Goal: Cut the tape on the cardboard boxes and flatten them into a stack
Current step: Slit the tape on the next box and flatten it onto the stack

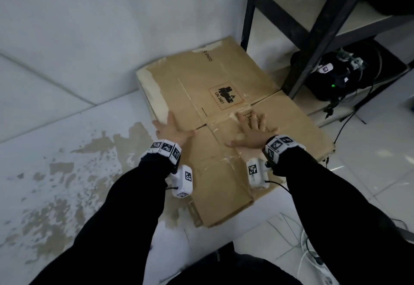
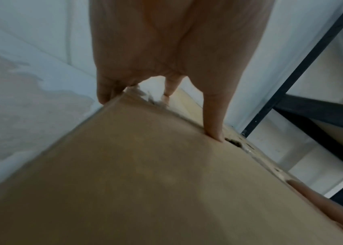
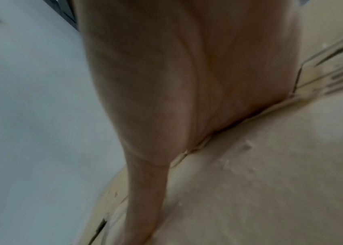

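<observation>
while both palms are down flat, the box (image 1: pixel 224 127) lies flattened on the floor (image 1: pixel 67 150), pushed into the corner where the wall (image 1: pixel 112 27) meets the shelf (image 1: pixel 313 38). left hand (image 1: pixel 173 131) sits at the box's left edge, fingers spread and straight, nothing gripped; in the left wrist view its fingers (image 2: pixel 214 119) press onto the cardboard (image 2: pixel 145 182) right at a fold, with one finger hanging over the edge. right hand (image 1: pixel 252 131) is spread flat too, near the middle of the box, just by the tape (image 1: pixel 221 121) seam and a bit this side of the un 3481 label (image 1: pixel 225 95). right wrist view is blurry, but the right hand's (image 3: pixel 187 82) palm is on the cardboard (image 3: pixel 271 182) next to a printed patch, holding nothing. more flat cardboard peeks out underneath at the near edge (image 1: pixel 197 213), so it looks like a stack, though i can't tell how many layers. black gear (image 1: pixel 331 76) with cables sits on the floor under the shelf. the floor has brownish stains (image 1: pixel 56 206) to the left of the box.
</observation>
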Motion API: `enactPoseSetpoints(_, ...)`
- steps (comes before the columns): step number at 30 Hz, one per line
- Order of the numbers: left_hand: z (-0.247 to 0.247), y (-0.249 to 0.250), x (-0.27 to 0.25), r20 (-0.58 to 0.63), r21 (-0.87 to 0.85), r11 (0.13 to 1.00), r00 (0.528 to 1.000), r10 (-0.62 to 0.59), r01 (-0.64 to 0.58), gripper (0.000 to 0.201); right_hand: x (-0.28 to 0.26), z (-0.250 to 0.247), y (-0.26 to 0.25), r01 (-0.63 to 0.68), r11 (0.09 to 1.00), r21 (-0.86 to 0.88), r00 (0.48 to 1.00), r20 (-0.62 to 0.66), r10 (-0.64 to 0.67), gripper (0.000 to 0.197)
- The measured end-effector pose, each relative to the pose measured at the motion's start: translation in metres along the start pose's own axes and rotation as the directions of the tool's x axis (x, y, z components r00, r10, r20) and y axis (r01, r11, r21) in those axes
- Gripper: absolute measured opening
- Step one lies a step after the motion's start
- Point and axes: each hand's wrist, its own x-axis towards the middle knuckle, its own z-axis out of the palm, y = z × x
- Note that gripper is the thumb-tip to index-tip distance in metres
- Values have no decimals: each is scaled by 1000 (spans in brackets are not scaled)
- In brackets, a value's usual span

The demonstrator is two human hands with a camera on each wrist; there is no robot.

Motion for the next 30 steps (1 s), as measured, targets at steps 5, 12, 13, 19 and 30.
enactPoseSetpoints(5,-3,-1,-2,-7,52,999,1000,14,-14,99,-1,4,-6,-33,999,16,998,-54,34,108)
enactPoseSetpoints(12,-18,-75,-89,56,-533,846,997,50,-12,41,-38,35,-60,100,981,-164,892,-423,-161,36)
enactPoseSetpoints(13,-17,-96,-111,55,-584,812,998,11,24,36,-44,42,-70,184,965,-186,875,-416,-248,37)
enactPoseSetpoints(19,21,-258,-244,65,-718,643,946,-318,265,24,-120,124,-150,707,704,74,703,-180,-688,28)
enactPoseSetpoints(30,173,-522,-462,512,-765,-291,270,-815,574,24,-196,403,-263,891,407,-202,350,877,-330,31)
